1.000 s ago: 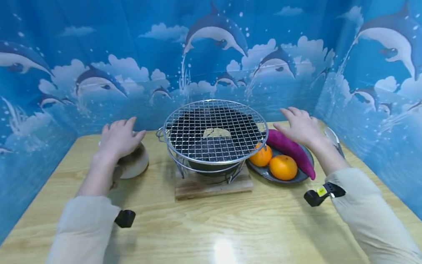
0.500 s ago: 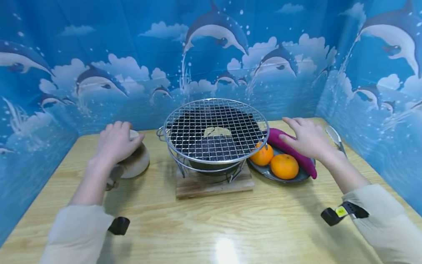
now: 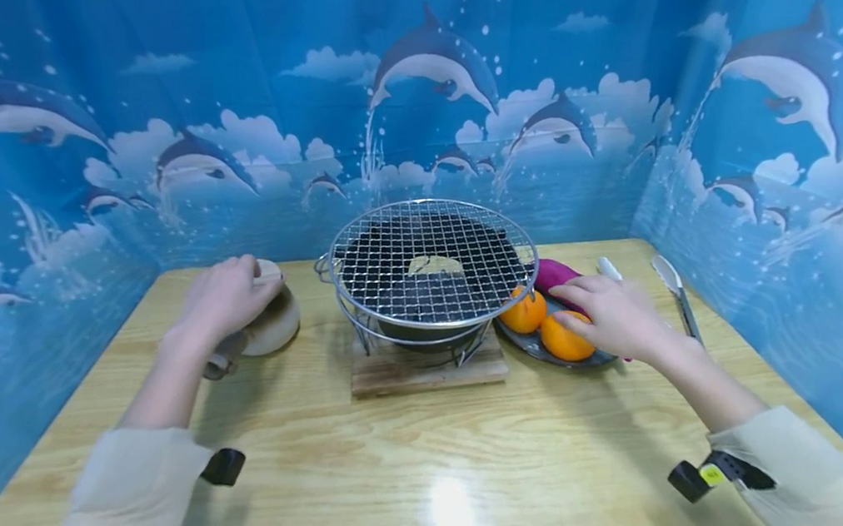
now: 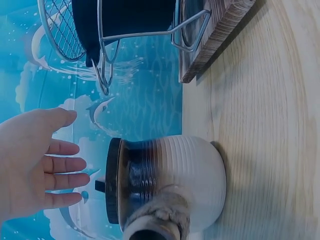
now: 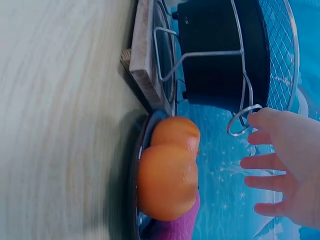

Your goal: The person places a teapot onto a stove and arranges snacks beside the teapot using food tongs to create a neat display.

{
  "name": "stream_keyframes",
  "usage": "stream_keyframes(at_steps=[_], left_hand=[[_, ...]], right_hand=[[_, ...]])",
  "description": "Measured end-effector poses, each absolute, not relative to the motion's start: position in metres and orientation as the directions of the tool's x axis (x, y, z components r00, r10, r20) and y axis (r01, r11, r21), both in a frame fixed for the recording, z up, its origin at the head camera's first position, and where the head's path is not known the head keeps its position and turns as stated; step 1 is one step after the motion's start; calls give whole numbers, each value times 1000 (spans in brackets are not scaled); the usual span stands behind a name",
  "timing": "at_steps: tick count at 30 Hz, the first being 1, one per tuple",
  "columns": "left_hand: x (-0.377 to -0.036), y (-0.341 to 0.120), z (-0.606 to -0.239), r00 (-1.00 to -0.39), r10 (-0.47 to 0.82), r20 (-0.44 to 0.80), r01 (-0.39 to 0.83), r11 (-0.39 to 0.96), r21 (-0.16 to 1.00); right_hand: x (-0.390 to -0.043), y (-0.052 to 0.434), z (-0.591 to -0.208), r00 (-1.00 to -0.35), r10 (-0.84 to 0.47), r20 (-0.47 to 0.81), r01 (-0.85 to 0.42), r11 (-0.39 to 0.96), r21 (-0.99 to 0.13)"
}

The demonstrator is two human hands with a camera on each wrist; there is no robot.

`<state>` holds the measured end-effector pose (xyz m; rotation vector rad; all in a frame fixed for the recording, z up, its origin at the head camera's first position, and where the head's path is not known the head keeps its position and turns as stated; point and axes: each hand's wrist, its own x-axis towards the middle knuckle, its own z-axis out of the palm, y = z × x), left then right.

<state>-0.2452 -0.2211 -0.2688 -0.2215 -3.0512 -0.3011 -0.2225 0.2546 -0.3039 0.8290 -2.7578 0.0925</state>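
At the left stands a round cream-and-brown ceramic teapot [image 3: 276, 326] with a dark lid and a short side handle. My left hand [image 3: 224, 295] hovers over it, overlapping the pot in the head view. The left wrist view shows that hand [image 4: 30, 165] with its fingers extended, a gap from the lid knob. At the right a dark plate [image 3: 530, 345] carries two oranges [image 3: 567, 336] and a purple sweet potato [image 3: 556, 270]. Low over this fruit is my right hand [image 3: 614, 317], hiding part of the sweet potato. Its fingers [image 5: 265, 182] look loosely extended, holding nothing.
A round wire grill net [image 3: 433, 266] sits on a metal stand over a black stove [image 3: 427, 331], on a wooden board [image 3: 427, 375]. A spoon [image 3: 667, 275] and a white-ended utensil [image 3: 608, 267] lie at the right. A dolphin-printed curtain [image 3: 408, 114] encloses the table.
My right hand has come down and nearer over the oranges, uncovering the white-ended utensil. The left hand has drawn back and down slightly, showing more of the teapot's top.
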Motion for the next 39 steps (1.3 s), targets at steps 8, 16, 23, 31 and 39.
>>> stream_keyframes(at_steps=[8, 16, 23, 31, 39], left_hand=[[-237, -231, -273, -980, 171, 103, 186, 968, 171], [-228, -238, -278, -963, 198, 182, 228, 961, 160], [-221, -247, -283, -964, 175, 201, 210, 963, 168], [-211, -260, -286, -981, 149, 124, 170, 968, 186], [-204, -272, -293, -992, 105, 63, 117, 967, 225]], right_hand=[[-215, 242, -315, -694, -668, 269, -686, 727, 36], [-209, 224, -326, -640, -725, 255, -735, 674, 70], [-206, 210, -334, -654, -731, 196, -736, 675, 60], [-207, 199, -344, -589, -774, 231, -783, 617, 72], [-206, 193, -354, -590, -774, 227, -783, 618, 70]])
